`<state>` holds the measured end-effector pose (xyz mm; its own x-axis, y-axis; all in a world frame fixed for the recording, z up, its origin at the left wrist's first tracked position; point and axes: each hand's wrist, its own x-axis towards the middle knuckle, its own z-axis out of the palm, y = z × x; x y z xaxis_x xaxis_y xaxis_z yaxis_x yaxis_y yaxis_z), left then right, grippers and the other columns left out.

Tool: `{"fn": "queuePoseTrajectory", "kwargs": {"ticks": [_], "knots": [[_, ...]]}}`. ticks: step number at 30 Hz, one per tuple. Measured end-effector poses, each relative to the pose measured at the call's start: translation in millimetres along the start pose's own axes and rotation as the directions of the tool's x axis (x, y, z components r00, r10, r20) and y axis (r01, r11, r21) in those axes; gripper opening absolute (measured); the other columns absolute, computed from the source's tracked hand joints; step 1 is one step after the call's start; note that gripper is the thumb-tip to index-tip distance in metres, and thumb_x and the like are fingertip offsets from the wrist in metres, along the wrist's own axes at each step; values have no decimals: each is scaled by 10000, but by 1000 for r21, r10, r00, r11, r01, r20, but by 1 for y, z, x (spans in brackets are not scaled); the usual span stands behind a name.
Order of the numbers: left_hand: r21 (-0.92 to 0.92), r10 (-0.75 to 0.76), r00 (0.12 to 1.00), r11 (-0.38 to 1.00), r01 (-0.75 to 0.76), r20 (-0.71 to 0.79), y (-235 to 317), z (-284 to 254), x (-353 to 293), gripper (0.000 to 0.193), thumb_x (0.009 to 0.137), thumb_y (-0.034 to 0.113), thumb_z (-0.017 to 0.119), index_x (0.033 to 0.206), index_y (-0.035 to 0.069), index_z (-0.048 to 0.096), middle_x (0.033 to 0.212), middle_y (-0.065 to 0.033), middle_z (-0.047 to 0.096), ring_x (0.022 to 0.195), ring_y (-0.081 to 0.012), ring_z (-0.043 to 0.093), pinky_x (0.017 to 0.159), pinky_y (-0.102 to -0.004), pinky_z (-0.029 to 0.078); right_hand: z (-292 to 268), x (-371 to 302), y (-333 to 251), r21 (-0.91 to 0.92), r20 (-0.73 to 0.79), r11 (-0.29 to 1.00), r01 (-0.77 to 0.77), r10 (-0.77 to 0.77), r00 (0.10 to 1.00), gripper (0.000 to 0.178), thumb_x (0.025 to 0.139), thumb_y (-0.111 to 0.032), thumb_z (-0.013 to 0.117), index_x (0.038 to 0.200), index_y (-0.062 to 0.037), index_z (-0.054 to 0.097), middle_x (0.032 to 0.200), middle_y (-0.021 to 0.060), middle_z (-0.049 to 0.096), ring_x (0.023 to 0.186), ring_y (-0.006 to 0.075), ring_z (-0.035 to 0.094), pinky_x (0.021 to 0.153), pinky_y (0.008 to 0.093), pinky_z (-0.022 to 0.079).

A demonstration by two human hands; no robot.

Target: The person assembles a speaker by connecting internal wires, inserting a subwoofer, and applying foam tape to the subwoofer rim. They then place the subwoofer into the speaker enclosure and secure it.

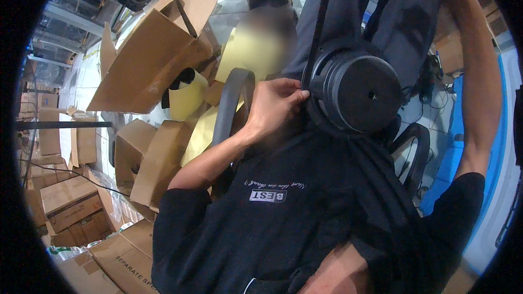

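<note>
On my lap rests a round black speaker driver (370, 95), its flat magnet with a small centre hole facing up. A narrow black strip (317, 27) runs from the top edge of the view down to the driver's left side. My left hand (278, 103) is closed there, thumb and fingers pinching the strip's lower end against the driver's rim. My right forearm (479, 76) reaches up along the right side, and its hand is cut off by the top edge of the view.
An opened cardboard box (152, 60) stands at the upper left, with yellow-and-black round pieces (188, 95) beside it. A chair armrest (231, 109) lies under my left wrist. More cartons (71, 198) are stacked at the left. A blue surface (452, 152) and loose cables are at the right.
</note>
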<state>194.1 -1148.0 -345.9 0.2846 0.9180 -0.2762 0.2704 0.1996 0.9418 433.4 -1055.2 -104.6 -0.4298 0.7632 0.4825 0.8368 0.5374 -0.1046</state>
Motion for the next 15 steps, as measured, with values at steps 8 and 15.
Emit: {"fn": "queuePoseTrajectory", "kwargs": {"ticks": [8,15], "knots": [[10,-56,998,998,56,5,8,-3,9,376,889,203,815,1106,-88,717,871,-107,749,599,-107,643,446,-242,445,4,0,28,77,124,981,-180,169,978,233,761,-170,810,827,51,783,702,136,725,602,168,653,590,333,522],[-10,-37,999,999,37,14,12,-5,26,336,898,229,806,1087,-41,744,807,-69,730,564,-80,601,432,-240,393,15,-14,63,8,162,965,-262,257,953,292,711,-219,829,857,30,782,699,156,720,609,194,672,603,345,528]]}}
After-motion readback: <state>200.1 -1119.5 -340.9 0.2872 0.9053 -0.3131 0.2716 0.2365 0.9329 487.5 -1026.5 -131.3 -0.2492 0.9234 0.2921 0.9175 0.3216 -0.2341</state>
